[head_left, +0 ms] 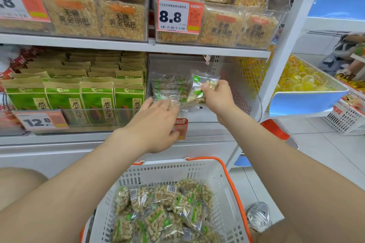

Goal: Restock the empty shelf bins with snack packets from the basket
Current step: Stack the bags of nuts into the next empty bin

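A clear plastic shelf bin (233, 77) on the middle shelf holds a few clear snack packets (167, 85) with green marks, stood at its left side. My right hand (216, 95) reaches into the bin and pinches a snack packet (199, 87) of pale puffs. My left hand (158, 124) reaches over the bin's front edge, its fingers on another clear packet (167, 97). Below, a white basket (223, 183) with orange handles holds several more packets (164, 209).
Left of the bin stand rows of green-and-brown seed bags (79, 94) behind a 12.8 price tag. The shelf above carries rice-crisp packs (122, 17) and an 8.8 tag. A blue tray of yellow sweets (300, 81) and a white crate (347, 118) sit to the right.
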